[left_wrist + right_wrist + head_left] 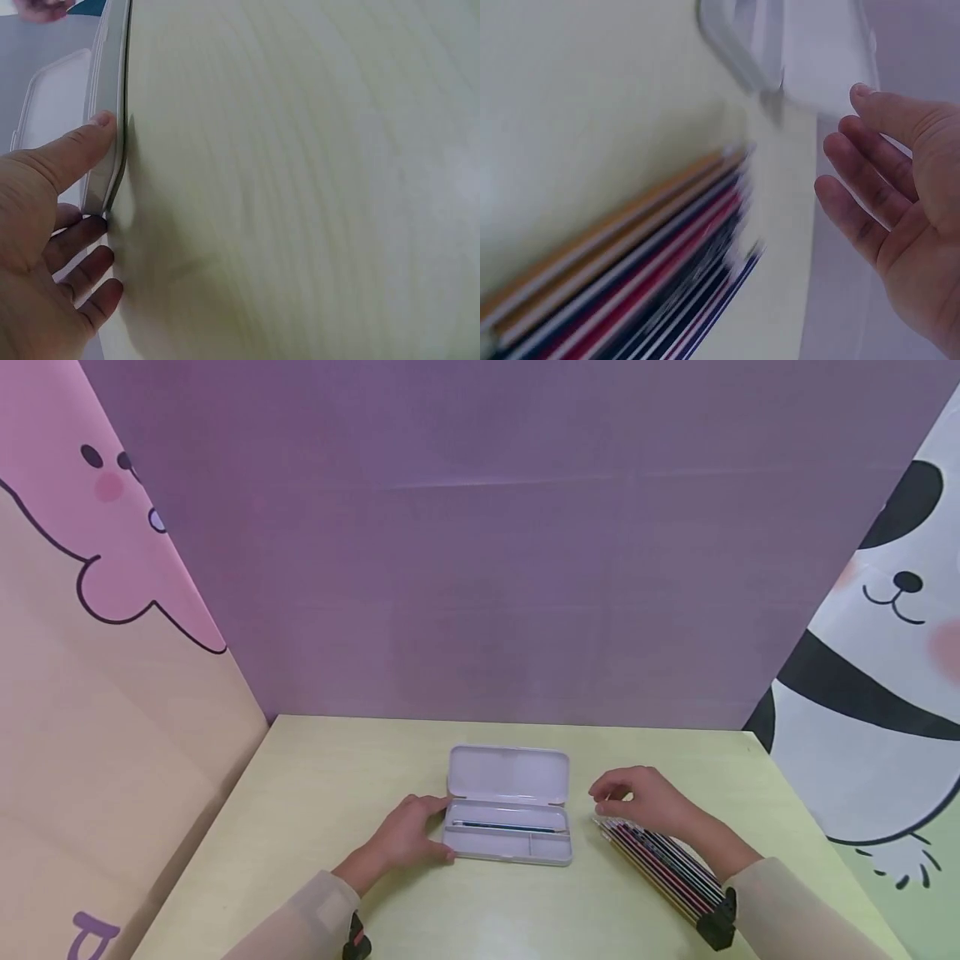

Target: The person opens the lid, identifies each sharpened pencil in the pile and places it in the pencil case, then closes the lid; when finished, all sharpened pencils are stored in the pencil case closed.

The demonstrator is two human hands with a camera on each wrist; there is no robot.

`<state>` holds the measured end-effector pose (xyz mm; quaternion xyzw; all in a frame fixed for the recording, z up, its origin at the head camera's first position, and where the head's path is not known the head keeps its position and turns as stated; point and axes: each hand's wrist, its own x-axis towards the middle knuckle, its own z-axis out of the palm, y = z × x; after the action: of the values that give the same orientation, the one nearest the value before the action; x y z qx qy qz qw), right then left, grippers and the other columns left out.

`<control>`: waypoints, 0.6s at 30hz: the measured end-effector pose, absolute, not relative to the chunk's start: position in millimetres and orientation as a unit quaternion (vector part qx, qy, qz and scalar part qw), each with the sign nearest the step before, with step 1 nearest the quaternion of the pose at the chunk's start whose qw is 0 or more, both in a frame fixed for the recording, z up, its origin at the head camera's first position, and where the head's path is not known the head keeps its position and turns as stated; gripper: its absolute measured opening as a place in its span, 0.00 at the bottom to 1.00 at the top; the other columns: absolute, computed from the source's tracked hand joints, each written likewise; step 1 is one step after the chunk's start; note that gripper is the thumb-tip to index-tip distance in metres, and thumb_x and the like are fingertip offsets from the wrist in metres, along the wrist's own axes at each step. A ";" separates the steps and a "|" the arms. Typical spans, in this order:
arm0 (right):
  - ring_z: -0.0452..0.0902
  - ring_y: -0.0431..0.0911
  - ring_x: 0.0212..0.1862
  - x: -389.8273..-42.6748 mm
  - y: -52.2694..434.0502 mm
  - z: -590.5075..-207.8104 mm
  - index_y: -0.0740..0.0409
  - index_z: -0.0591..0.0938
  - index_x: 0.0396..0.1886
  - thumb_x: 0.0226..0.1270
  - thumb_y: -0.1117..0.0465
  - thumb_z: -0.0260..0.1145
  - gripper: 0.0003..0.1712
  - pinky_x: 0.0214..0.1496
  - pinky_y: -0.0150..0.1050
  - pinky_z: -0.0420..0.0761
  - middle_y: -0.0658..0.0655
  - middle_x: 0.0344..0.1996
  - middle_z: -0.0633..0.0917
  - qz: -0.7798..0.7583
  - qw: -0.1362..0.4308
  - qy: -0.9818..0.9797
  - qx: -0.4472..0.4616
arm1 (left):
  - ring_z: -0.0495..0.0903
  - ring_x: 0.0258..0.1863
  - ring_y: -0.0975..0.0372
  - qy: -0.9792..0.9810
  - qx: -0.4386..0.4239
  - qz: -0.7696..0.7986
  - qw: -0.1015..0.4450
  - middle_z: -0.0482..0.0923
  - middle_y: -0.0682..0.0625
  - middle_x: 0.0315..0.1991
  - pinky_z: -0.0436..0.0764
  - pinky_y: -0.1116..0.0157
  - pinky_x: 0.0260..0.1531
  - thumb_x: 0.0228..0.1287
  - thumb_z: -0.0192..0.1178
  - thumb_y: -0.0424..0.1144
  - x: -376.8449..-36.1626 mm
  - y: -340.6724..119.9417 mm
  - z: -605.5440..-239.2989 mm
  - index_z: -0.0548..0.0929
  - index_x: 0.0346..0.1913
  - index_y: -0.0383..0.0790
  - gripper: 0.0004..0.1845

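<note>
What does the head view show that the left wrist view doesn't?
Only the head view shows the right hand above the row of pencils, and one pencil lying in the open case. Only the left wrist view shows, close up, the left thumb pressing the case's edge. Both show the left hand on the case and the pale table.

I am finding no readable text, label, brand or number; a purple mark on the left wall panel point(93, 935) is staying illegible.
</note>
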<state>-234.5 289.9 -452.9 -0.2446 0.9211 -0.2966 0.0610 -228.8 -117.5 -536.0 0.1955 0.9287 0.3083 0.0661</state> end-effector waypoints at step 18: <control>0.84 0.44 0.40 -216.0 378.3 -482.5 0.59 0.87 0.48 0.65 0.62 0.74 0.13 0.40 0.32 0.84 0.53 0.41 0.89 -0.266 0.065 0.944 -0.184 | 0.72 0.68 0.47 0.917 0.197 0.341 0.066 0.77 0.41 0.68 0.71 0.47 0.70 0.50 0.81 0.51 -226.0 -118.7 -537.3 0.73 0.73 0.34 0.49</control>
<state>-216.0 378.3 -482.5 -0.1841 0.9439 -0.2661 0.0654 -226.0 -118.7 -537.3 0.1975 0.9166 0.3414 0.0660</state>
